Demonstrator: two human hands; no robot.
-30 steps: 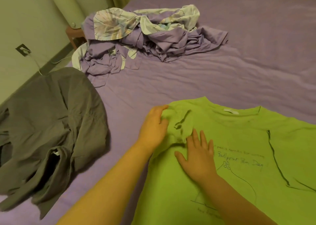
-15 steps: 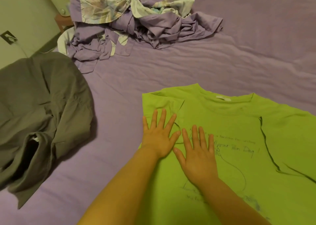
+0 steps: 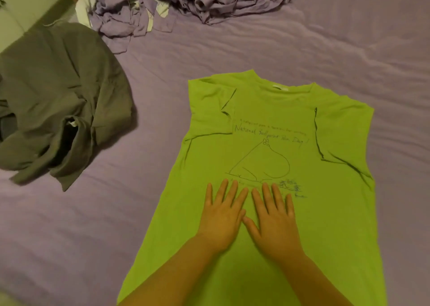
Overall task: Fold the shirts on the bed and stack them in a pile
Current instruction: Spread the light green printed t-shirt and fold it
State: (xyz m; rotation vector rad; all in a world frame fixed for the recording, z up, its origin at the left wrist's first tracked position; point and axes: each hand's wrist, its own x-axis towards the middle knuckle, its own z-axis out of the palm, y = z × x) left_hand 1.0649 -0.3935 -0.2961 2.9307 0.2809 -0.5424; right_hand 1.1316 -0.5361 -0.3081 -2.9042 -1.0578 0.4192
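Note:
A lime-green T-shirt (image 3: 267, 147) with a hand-drawn print lies flat, front up, on the purple bed (image 3: 349, 49). Both its sleeves are folded inward over the chest. My left hand (image 3: 223, 215) and my right hand (image 3: 274, 215) lie side by side, palms down with fingers spread, pressing on the shirt's lower middle just below the drawing. A crumpled dark grey shirt (image 3: 58, 101) lies to the left, apart from the green one.
A rumpled heap of purple and patterned bedding (image 3: 181, 3) sits at the far edge of the bed. Wall and floor show at the upper left beyond the bed's edge. Bare sheet lies between the two shirts and to the right.
Both hands slid down the green shirt from the left shoulder area to its lower middle, flattening it. The left sleeve now lies folded in. The view tilted down.

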